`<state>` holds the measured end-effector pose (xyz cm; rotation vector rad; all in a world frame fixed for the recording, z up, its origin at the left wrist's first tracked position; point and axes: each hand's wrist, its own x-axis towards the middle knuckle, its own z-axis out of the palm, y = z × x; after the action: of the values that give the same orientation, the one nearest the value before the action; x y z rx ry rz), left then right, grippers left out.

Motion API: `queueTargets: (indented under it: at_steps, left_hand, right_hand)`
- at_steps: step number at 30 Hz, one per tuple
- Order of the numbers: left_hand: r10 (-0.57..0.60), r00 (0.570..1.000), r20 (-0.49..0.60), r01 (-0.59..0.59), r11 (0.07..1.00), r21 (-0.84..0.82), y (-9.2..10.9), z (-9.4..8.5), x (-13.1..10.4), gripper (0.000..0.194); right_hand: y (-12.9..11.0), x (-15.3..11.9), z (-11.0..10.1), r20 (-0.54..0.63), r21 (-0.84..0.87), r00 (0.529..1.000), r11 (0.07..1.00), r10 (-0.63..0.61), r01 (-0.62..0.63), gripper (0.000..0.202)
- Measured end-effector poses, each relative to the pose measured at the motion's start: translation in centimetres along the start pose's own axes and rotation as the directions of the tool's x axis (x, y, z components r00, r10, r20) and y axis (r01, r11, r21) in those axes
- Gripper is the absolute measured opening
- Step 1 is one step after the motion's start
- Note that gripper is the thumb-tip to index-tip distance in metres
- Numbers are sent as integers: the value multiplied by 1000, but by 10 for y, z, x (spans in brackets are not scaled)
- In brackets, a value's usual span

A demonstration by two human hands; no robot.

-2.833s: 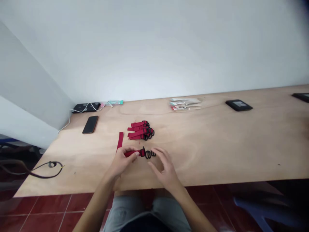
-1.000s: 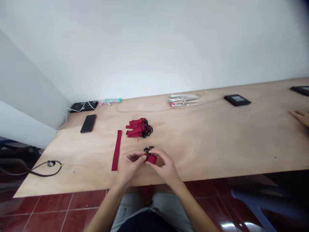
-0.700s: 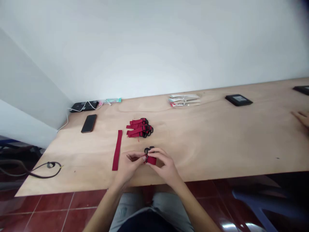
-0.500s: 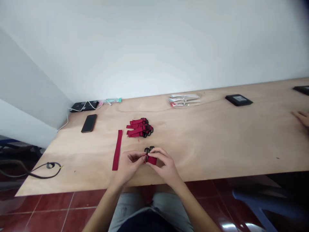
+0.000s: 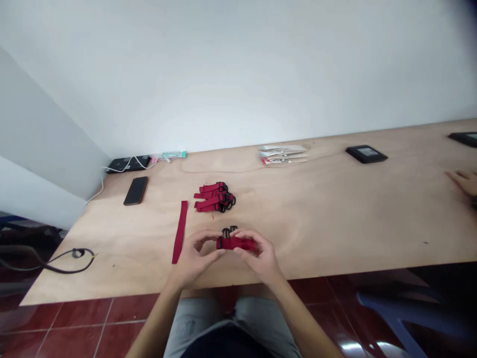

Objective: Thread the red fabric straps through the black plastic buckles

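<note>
Near the front edge of the table, a red strap with a black buckle (image 5: 234, 243) is held between both hands. My left hand (image 5: 199, 253) pinches its buckle end, fingers curved round it. The strap's right part lies in the closed fingers of my right hand (image 5: 259, 253). Two small black buckles (image 5: 229, 231) show just behind the fingertips. Left of my left hand a flat red strip (image 5: 180, 231) lies lengthwise. A pile of red straps with black buckles (image 5: 215, 197) sits farther back.
At the back left are a phone (image 5: 136, 191), black boxes (image 5: 128, 164) with a white cable, and a small packet. Plastic packets (image 5: 283, 154) lie at the back middle, a black box (image 5: 366, 154) to their right. Another person's hand (image 5: 464, 182) rests at the right edge. A black cable (image 5: 70, 271) lies front left.
The held strap now stretches out sideways between my hands, with more of it showing. My hands have moved slightly apart.
</note>
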<state>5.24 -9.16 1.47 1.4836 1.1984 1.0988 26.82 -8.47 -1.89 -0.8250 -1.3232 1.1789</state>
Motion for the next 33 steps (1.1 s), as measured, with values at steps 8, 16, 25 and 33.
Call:
queueTargets:
  at_steps: [8,16,25,33]
  left_hand:
    - [263,964,28,-264,944,197,0,12,1,33]
    - [334,940,72,-340,885,317,0,4,-1,20]
    - [253,967,-1,-240,918,314,-5,-16,-9,18]
    - [353,935,-38,-326,897,300,-5,-16,-8,22]
  right_hand:
    - [3,1,6,53,50,981,981,186,-189,42]
    - [5,3,3,14,39,978,978,206,-206,31]
    - [7,3,2,-138,58,957,967,255,-249,36]
    - [10,3,2,-178,85,952,967,251,-239,33]
